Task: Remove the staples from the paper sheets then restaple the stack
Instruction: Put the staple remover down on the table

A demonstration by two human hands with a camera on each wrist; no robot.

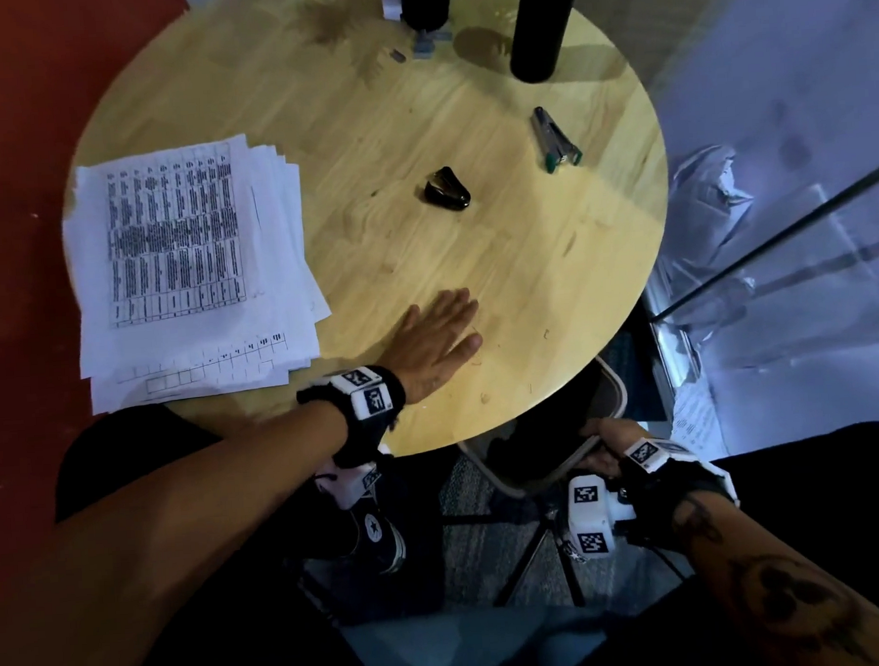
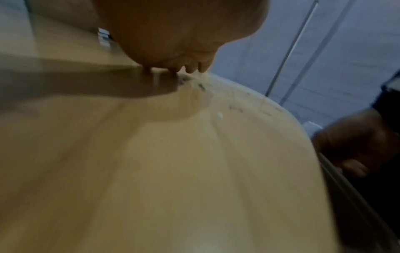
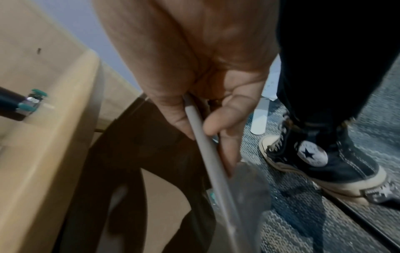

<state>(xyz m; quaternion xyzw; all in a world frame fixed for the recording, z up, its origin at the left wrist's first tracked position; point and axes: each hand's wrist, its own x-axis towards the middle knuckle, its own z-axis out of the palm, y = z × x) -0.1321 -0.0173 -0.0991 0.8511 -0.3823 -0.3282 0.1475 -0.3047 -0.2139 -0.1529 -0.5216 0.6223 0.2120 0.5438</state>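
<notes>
Both forearms are bare. The left hand [image 1: 435, 346] has a black strap at the wrist carrying a white block with 2 black-and-white square code tags. The right hand [image 1: 601, 449] wears a black fingerless glove with a white camera housing [image 1: 593, 516] showing 3 such tags and a thin black cable. The right forearm bears dark tattoos. Dark trousers and black high-top sneakers [image 3: 320, 154] with a white star patch are worn.

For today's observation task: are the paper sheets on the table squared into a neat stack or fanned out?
Fanned out. In the head view the paper sheets lie overlapping on the table, their edges staggered.
</notes>
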